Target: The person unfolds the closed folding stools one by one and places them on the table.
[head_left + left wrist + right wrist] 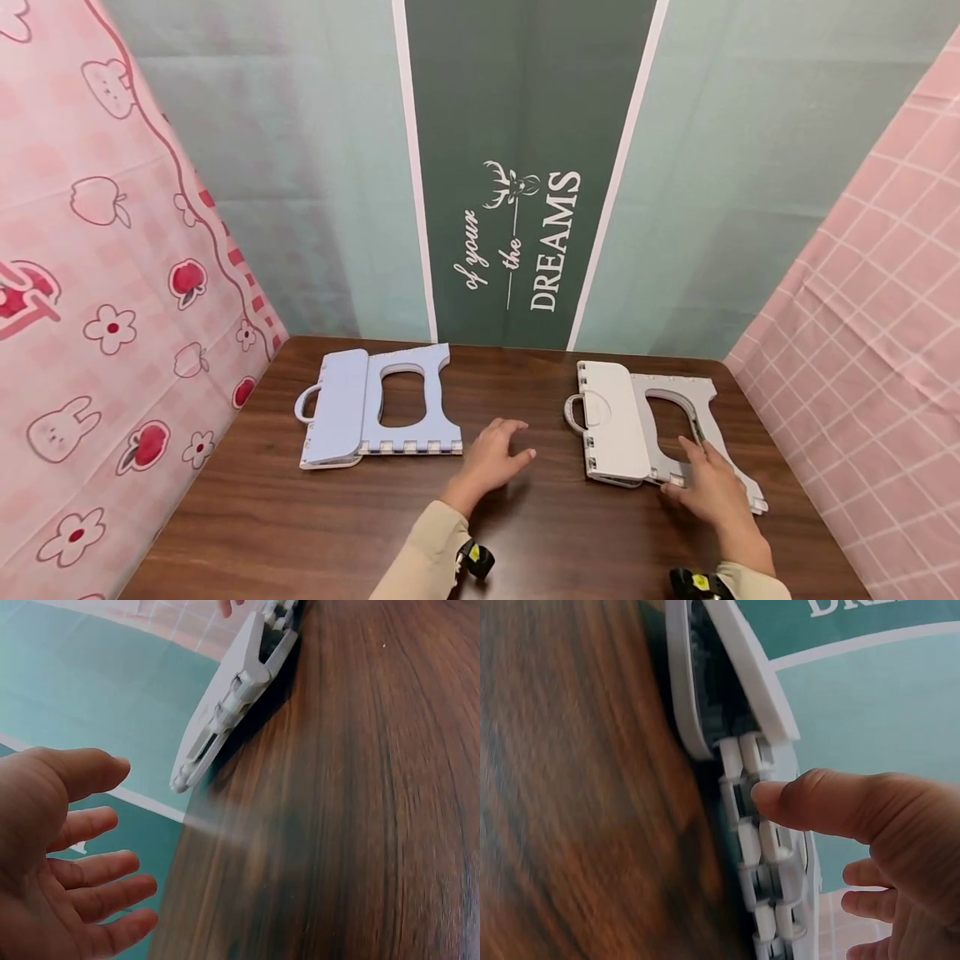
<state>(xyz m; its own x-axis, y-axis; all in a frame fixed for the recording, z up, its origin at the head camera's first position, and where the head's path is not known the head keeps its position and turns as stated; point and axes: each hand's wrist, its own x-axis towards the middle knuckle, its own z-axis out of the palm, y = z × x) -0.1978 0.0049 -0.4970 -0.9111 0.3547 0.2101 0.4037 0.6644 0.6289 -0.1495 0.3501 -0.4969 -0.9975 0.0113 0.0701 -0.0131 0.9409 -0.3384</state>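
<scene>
A white folding stool (617, 417) is laid on the right part of the worktop (540, 525), its leg end pointed toward the right edge. Over its near hinged edge the right hand (712, 492) is poised, its fingers loose and nothing gripped; the thumb is brought up to the hinges. A blue folding stool (341, 404) is laid on the left part, its handle turned toward the left edge. Just beside its near right corner the left hand (491, 457) is held open, fingers apart. Room for movement is given by the wood between the stools and in front of them. The far edge is bounded by a green cloth (517, 100), the right edge by a pink checked cloth (885, 317).

Part of the white stool's leg panel is covered by the right hand. Whether the hinges are touched by the thumb cannot be told. In the left wrist view, the white stool is cut off at the top.
</scene>
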